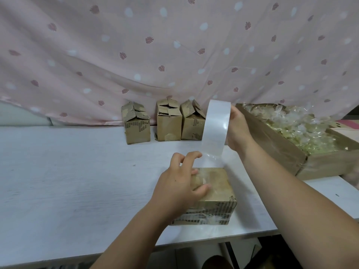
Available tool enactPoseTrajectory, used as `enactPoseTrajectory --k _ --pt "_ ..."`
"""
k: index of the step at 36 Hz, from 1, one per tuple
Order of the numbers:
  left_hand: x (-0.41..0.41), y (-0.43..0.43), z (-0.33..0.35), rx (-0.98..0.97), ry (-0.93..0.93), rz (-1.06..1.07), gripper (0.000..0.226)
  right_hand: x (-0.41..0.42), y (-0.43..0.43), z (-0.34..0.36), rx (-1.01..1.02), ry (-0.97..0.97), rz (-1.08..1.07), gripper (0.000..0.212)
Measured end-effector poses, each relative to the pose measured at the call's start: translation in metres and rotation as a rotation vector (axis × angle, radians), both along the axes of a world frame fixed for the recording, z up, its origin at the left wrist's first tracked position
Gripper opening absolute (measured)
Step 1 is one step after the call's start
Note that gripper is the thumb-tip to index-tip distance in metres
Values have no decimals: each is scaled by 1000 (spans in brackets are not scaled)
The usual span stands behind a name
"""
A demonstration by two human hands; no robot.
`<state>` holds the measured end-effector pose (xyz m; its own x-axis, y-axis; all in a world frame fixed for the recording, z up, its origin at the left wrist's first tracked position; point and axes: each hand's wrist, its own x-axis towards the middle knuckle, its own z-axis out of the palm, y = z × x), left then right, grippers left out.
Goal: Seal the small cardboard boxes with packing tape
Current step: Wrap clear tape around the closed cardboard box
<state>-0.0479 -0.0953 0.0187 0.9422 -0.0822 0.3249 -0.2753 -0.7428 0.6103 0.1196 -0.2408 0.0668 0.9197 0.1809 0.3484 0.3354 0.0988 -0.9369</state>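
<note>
— Three small boxes (169, 123) stand unsealed along the far edge, flaps up. Where's the one you're on?

— The box (215, 189) I'm sealing sits near me on the table (58, 181), a little right of centre. My left hand (180, 183) bears down on its top, thumb (203, 188) flat on the tape already laid there. Two fingers (191, 155) are curled up beside the strip (211, 158), and I can't tell whether they pinch it. My right hand (238, 129) grips the clear tape roll (216, 125), raised above the box's far side, with the strip running down from it to the box.

— What could spoil it?

— The strip, I'd say. If my thumb lifts, the pull from the roll could peel the tape back off the top. If the roll tilts, the strip may twist and stick to itself or to my fingers, or land crooked, off the seam. The box also looks light, so a hard tug could drag or tip it.
</note>
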Motion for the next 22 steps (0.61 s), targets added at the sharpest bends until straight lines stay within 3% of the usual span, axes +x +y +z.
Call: enactPoseTrajectory --k 4,10,18,22 --pt "-2 -1 -1 5 -23 8 66 1 4 0 -29 -37 10 21" --pt "-3 0 1 88 12 0 52 13 4 -33 -219 36 -26 36" --pt "-4 -2 8 203 69 17 34 12 6 -71 -68 213 8 45" --pt "-4 -4 3 202 -39 -41 28 13 4 -77 -175 120 -56 34"
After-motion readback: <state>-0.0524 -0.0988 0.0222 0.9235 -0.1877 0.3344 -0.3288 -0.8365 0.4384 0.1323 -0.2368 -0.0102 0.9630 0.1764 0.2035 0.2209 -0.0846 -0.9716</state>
